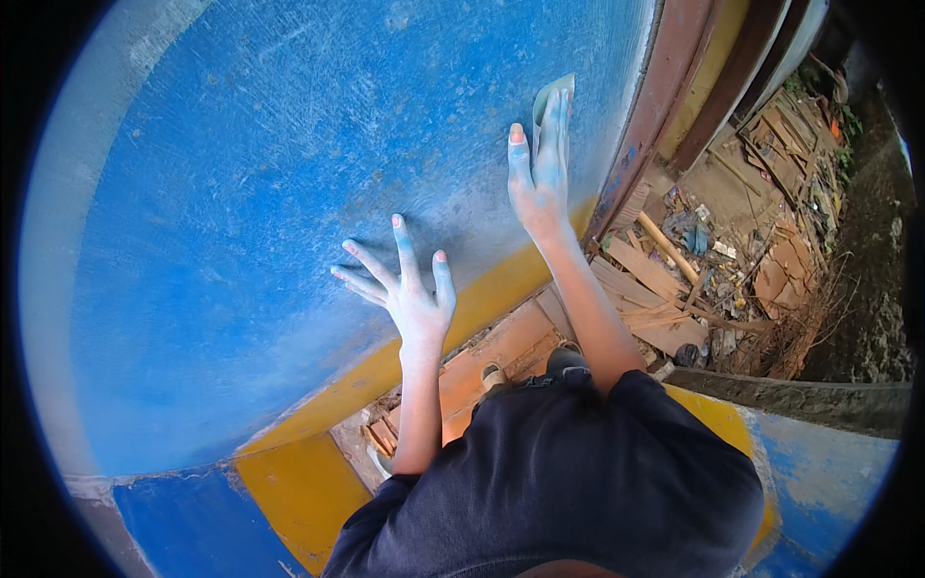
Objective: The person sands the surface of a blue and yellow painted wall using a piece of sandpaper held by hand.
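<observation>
A blue painted wall (260, 193) with pale scuffs and a whitish powdery patch stands before me. My right hand (544, 178), coated in pale blue dust, presses a thin greenish-grey sheet of sandpaper (568, 83) to the wall near its right edge. The fingers lie along the sheet and cover most of it. Lower and to the left, my left hand (409, 294) has its dusty fingers spread, with nothing in them. Its fingertips are at the wall, seemingly resting on it.
A yellow band (501, 279) runs along the wall's foot. To the right is a reddish-brown frame post (665, 87). Beyond it, broken boards (655, 279) and litter cover the ground. A low blue and yellow wall (299, 491) lies at the lower left, and planks are underfoot.
</observation>
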### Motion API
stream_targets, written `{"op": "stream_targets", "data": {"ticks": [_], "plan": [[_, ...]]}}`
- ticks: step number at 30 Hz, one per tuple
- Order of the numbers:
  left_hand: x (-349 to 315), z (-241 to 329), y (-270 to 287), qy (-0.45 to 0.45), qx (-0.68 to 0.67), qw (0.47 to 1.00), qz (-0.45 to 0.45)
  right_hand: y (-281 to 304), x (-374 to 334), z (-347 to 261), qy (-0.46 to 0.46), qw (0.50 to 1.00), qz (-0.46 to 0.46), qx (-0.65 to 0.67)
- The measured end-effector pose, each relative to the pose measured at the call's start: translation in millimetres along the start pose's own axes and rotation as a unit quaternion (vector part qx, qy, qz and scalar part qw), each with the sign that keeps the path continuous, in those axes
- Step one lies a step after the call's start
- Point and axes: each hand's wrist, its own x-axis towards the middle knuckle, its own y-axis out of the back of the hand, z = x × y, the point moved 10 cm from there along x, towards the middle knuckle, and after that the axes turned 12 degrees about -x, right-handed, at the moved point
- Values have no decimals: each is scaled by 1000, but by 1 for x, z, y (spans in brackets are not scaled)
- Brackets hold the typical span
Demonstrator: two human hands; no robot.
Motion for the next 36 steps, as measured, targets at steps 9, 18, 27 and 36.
{"op": "stream_targets", "data": {"ticks": [9,18,27,36], "plan": [[38,68,-14,23,-4,999,49,33,54,-22,231,968,-12,-100],[54,96,-29,36,-24,996,74,43,91,-88,560,814,-121,-90],[81,106,-16,55,22,995,82,63,167,-134,588,794,-27,-155],[196,155,117,-150,286,931,170,59,180,-181,628,763,-65,-137]]}}
